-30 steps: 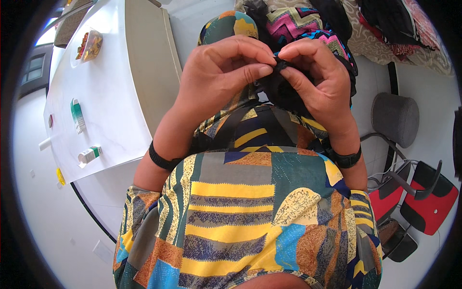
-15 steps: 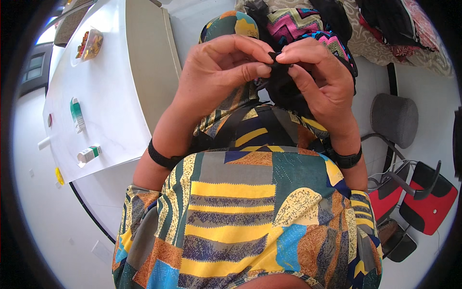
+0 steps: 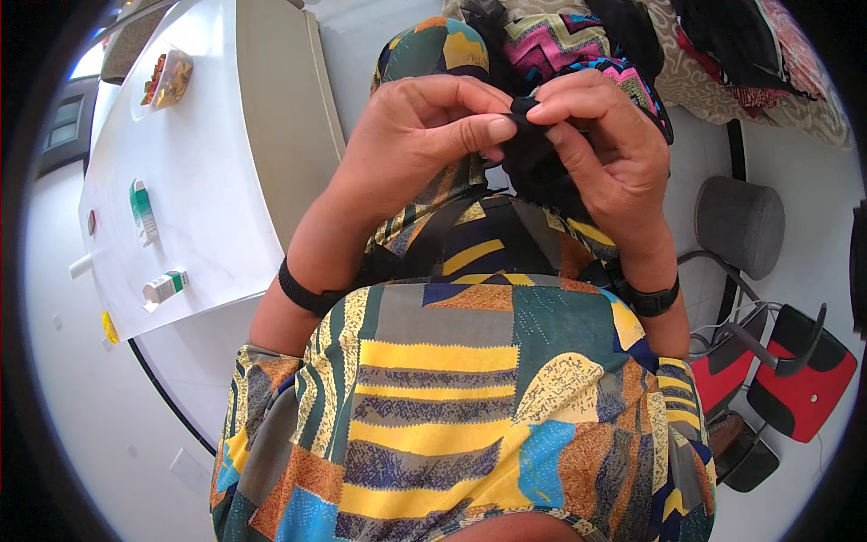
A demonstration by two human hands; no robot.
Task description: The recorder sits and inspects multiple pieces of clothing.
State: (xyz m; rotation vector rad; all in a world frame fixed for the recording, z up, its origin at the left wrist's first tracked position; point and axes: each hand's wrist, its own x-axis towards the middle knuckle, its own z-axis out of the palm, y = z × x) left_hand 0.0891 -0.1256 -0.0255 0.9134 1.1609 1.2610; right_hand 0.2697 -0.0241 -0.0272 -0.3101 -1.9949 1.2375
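Observation:
A black piece of cloth [image 3: 536, 170] hangs over my lap, its upper edge bunched between my two hands. My left hand [image 3: 424, 126] pinches that edge between thumb and fingertips. Close beside it, my right hand [image 3: 614, 135] grips a small fold of the same cloth, index finger on top and thumb below. The fingertips nearly meet. Whether anything small is tucked in the fold cannot be made out.
To the left stands a white table [image 3: 212, 172] with a clear tub of snacks [image 3: 170, 81], a green-and-white tube [image 3: 143, 214] and a small box [image 3: 166, 287]. Patterned pink cloth [image 3: 555, 43] lies ahead. Right are a grey stool [image 3: 741, 226] and red-and-black chairs [image 3: 804, 370].
Both hands have shifted slightly lower. The cloth's pinched edge sits a little differently between the fingers, with more of the black fold showing. Both hands keep their grip.

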